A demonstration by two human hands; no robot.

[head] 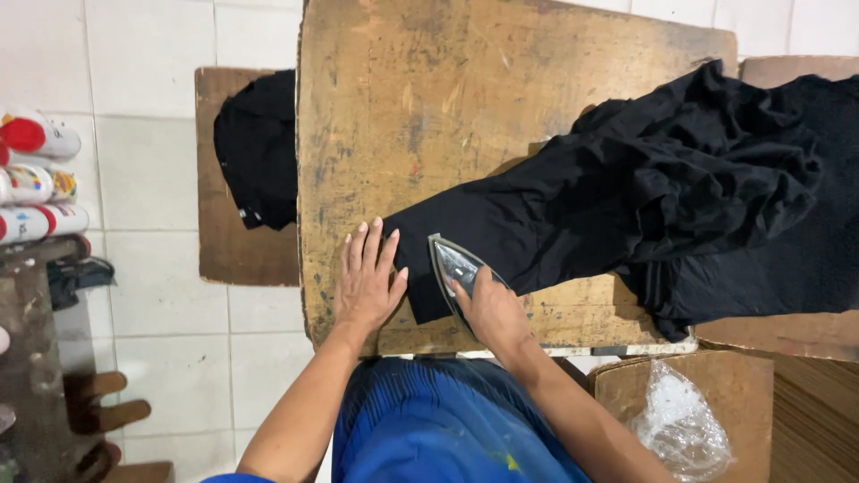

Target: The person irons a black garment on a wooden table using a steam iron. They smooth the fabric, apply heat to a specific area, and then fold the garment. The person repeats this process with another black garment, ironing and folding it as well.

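The right hand [490,309] closed its grip around the handle of a clothes iron [455,268], whose pointed metal sole rested on the near corner of a black garment [573,215]. Just beside it, the left hand [367,282] lay flat and open, fingers spread, holding nothing; its fingertips touched the garment's edge while the palm pressed on the bare wood. The cloth stretched smooth under the iron and bunched into loose folds toward the right, where it spilled over the far side of the worn, paint-flecked wooden tabletop [420,98]. A second dark piece of clothing [259,148] sat on a smaller brown board [224,250] to the left (well apart from both hands). A crumpled clear plastic bag [678,420] lay on a cardboard box [743,385] at lower right, and several spray cans [36,192] with red caps lined the left edge above a white tiled floor [152,179].
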